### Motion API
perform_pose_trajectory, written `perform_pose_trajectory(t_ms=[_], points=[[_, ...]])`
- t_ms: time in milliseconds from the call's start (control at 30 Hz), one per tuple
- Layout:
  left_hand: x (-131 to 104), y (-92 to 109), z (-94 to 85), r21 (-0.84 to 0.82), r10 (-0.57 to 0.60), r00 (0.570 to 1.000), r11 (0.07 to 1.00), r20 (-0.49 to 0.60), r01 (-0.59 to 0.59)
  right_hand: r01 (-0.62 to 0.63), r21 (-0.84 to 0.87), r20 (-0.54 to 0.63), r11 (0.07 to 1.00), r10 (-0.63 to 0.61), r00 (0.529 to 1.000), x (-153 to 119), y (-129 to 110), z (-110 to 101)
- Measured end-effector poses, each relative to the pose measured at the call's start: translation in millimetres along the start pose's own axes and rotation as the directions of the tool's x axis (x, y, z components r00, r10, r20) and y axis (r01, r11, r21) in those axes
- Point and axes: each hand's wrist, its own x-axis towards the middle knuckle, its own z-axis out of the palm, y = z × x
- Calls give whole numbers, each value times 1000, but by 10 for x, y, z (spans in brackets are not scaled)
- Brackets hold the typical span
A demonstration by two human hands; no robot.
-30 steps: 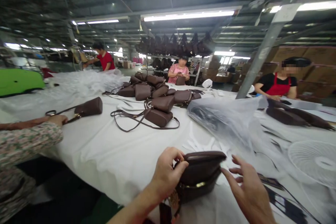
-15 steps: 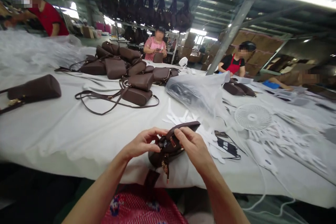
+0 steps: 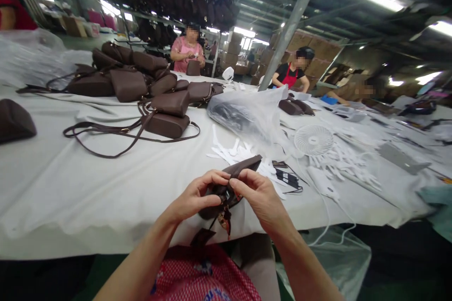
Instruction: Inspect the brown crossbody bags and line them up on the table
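A small dark brown bag (image 3: pixel 243 165) lies tilted at the table's front edge, between my two hands. My left hand (image 3: pixel 201 193) is closed on its left side, thumb low and fingers over the top. The fingers of my right hand (image 3: pixel 252 188) pinch the bag near its zip opening, close to my left fingertips. Metal fittings and a patterned ribbon (image 3: pixel 224 220) hang at the bag's front. Below it, a dark tag (image 3: pixel 202 237) hangs over the table edge. The inside of the bag is mostly hidden by my fingers.
Brown bags (image 3: pixel 129 85) are piled at the back left, with straps trailing. Beyond my hands are a clear plastic bag (image 3: pixel 247 113), white strips (image 3: pixel 229 150), a black strap bundle (image 3: pixel 287 178) and a white fan (image 3: pixel 313 140). Several people work around the table (image 3: pixel 70 188).
The view has swung right, so the surroundings appear further left. My right fingers have drawn in toward my left fingertips, over the bag's opening.
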Motion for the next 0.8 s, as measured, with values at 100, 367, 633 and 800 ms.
perform_pose_trajectory(t_ms=[100,367,633,800], points=[[-15,-6,79,56,21,1000,998,-20,-20,10,82,-34,997,-7,999,-58,37,-31],[76,-64,402,282,206,971,945,-120,-165,42,-168,-347,985,-99,932,-249,73,6],[101,-79,393,454,300,950,860,-85,-231,54,18,-391,998,-43,919,-425,232,85],[118,-21,295,529,310,948,795,69,-298,53,193,-269,980,1,963,-492,304,74]])
